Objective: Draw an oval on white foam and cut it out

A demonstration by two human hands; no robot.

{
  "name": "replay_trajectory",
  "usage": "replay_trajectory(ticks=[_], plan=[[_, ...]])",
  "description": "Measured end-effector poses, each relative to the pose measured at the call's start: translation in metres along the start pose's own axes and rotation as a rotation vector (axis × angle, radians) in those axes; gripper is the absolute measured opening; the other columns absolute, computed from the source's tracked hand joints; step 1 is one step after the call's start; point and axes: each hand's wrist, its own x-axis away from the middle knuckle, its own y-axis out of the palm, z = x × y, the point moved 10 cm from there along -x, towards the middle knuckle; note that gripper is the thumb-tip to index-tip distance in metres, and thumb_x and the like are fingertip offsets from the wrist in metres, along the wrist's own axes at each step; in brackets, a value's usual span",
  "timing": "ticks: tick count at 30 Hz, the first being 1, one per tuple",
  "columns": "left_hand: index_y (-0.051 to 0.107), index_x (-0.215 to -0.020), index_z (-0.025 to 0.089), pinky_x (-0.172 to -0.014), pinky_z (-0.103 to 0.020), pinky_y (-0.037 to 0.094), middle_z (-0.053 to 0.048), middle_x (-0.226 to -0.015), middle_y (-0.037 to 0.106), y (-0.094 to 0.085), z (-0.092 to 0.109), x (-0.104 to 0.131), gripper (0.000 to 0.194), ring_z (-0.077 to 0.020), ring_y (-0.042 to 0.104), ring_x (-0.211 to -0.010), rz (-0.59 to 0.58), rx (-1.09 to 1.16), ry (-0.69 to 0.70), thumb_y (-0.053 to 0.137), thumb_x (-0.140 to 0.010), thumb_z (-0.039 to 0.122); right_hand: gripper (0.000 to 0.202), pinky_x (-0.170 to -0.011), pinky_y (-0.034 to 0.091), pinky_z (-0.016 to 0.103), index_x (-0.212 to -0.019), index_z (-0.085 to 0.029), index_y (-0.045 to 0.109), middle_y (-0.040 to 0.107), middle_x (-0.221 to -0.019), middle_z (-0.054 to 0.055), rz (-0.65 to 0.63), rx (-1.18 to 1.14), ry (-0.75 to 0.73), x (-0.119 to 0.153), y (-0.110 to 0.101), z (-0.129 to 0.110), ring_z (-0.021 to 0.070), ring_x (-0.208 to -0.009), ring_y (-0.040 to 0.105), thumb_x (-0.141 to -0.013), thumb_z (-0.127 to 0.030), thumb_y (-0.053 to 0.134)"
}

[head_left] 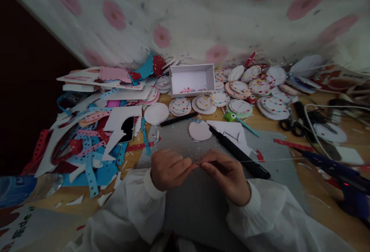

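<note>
My left hand (pixel 170 169) is closed above the grey cutting mat (pixel 187 205), its fingertips meeting those of my right hand (pixel 224 173). Both hands pinch something small and reddish between them, too small to name. A thin pale strand (pixel 277 160) stretches from my right hand toward the blue glue gun (pixel 332 171) at the right. Just beyond my hands lies a pale paper disc (pixel 200 130). A black pen-like tool (pixel 239 152) rests on the mat beside my right hand, partly over a white paper piece (pixel 234 132).
Behind the mat stands a white box (pixel 192 80) with small coloured bits inside. Layered paper discs with coloured dots (pixel 239 106) surround it. Paper scraps (pixel 92 155) and a plastic bottle (pixel 29 188) occupy the left. Scissors (pixel 291 126) and cables lie at the right.
</note>
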Motion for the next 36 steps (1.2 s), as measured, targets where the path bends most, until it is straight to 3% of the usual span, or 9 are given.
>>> replay_trajectory(ticks=[13,21,36], plan=[[0.061,-0.069,0.015,-0.049,-0.029,0.024,0.005,-0.046,0.048,0.001,0.000,-0.001,0.025,-0.0094,0.042,-0.045,0.006,-0.016,-0.018,0.054,-0.092,0.024,0.015,-0.064,0.051,0.030,-0.089,-0.021,0.068,0.068,-0.077,0.005,-0.055,0.135,-0.205,0.005,0.001,-0.021,0.0181,-0.072,0.064,-0.087,-0.011,0.057],[0.061,-0.074,0.016,-0.054,-0.029,0.029,0.001,-0.054,0.055,0.007,-0.007,-0.003,0.034,-0.0131,0.046,-0.053,-0.054,-0.011,-0.035,0.050,-0.094,0.042,0.018,-0.067,0.051,0.028,-0.093,-0.022,0.066,0.067,-0.082,0.004,-0.073,0.207,-0.248,0.005,0.002,-0.022,0.0169,-0.078,0.064,-0.087,-0.009,0.055],[0.055,-0.060,0.017,-0.052,-0.029,0.024,0.003,-0.048,0.046,0.004,-0.005,-0.002,0.035,-0.0120,0.038,-0.048,-0.021,-0.034,-0.055,0.051,-0.094,0.029,0.020,-0.068,0.051,0.027,-0.096,-0.022,0.064,0.067,-0.082,0.003,-0.047,0.275,-0.264,0.009,0.003,-0.023,0.0160,-0.078,0.064,-0.087,-0.007,0.055]])
